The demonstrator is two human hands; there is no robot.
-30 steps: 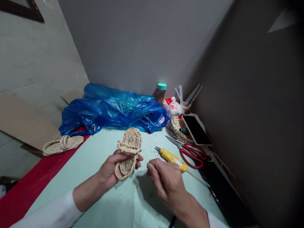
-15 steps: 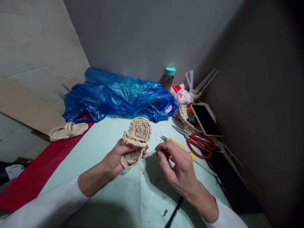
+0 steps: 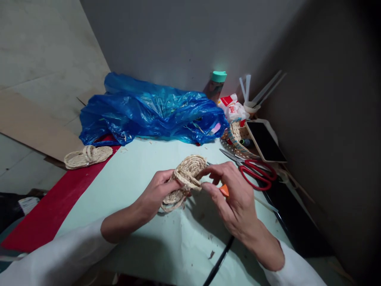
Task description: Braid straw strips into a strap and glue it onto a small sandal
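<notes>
A braided straw slipper (image 3: pixel 193 165) is held above the middle of the pale green table, tilted with its oval end up and to the right. My left hand (image 3: pixel 154 192) grips it, thumb across its strap and fingers beneath. My right hand (image 3: pixel 235 198) pinches the right side of the slipper near the strap between thumb and fingertips. An orange tip (image 3: pixel 224 190) shows by the right hand's fingers; the rest of that object is hidden. A second straw slipper (image 3: pixel 88 156) lies at the left on the red cloth.
Behind lies a blue plastic bag (image 3: pixel 149 109). Red-handled scissors (image 3: pixel 257 174), a woven basket (image 3: pixel 235 133), a tablet (image 3: pixel 266 141) and a green-lidded jar (image 3: pixel 217 81) are at the right. A black cord (image 3: pixel 220 260) runs near the front edge.
My right hand has closed onto the slipper's strap side. The slipper has shifted right and tilted further to the right. The view has moved slightly.
</notes>
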